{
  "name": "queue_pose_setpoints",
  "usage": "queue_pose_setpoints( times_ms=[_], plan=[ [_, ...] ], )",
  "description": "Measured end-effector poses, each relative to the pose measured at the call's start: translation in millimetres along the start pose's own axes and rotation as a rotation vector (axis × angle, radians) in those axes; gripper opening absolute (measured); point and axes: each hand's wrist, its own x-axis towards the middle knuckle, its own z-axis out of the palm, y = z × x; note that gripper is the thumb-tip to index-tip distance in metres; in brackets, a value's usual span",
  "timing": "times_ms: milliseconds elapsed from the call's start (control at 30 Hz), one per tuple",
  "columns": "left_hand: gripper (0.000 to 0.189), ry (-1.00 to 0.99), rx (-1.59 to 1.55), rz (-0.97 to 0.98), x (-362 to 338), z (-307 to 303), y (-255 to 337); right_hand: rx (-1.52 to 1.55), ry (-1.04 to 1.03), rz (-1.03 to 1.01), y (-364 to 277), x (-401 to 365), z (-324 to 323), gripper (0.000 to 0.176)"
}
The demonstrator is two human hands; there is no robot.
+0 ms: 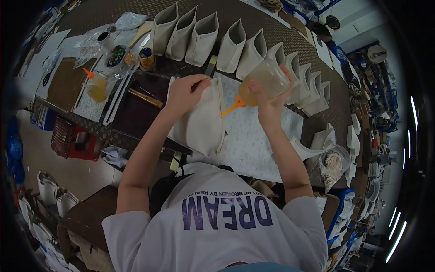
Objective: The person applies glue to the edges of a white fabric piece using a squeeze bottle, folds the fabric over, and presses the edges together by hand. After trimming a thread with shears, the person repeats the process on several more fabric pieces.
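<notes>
My right hand (272, 95) is wrapped around a clear squeeze bottle (269, 79) holding yellowish liquid. The bottle is tipped, and its orange nozzle (233, 108) points down to the left, with the tip at the right edge of a cream fabric pouch (199, 122). That pouch lies flat in front of me. At its upper end my left hand (188, 93) is closed with curled fingers, gripping the pouch near its top edge; the fingertips are partly hidden. A pale sheet (263, 140) lies under the nozzle and to the right.
Several similar pouches (201, 38) stand upright in a curved row behind. On the left are another orange-tipped bottle (96, 86), a small tin (147, 59) and a wooden-handled tool (145, 97). A plastic bag of small pieces (333, 165) sits at the right edge.
</notes>
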Motion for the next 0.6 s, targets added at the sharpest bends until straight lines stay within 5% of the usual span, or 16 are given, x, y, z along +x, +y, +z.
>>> queue_pose_setpoints(
  times_ms=[333, 533, 600],
  plan=[
    [0.025, 0.076, -0.052, -0.016, 16, 1, -21, -0.079, 0.052, -0.058, 11, -49, -14, 0.087],
    [0.026, 0.098, -0.110, -0.023, 24, 4, -30, -0.444, -0.007, -0.308, 20, -79, -22, 0.092],
    [0.026, 0.090, -0.058, -0.039, 21, 4, -22, -0.298, 0.007, -0.157, 15, -86, -22, 0.092]
  ],
)
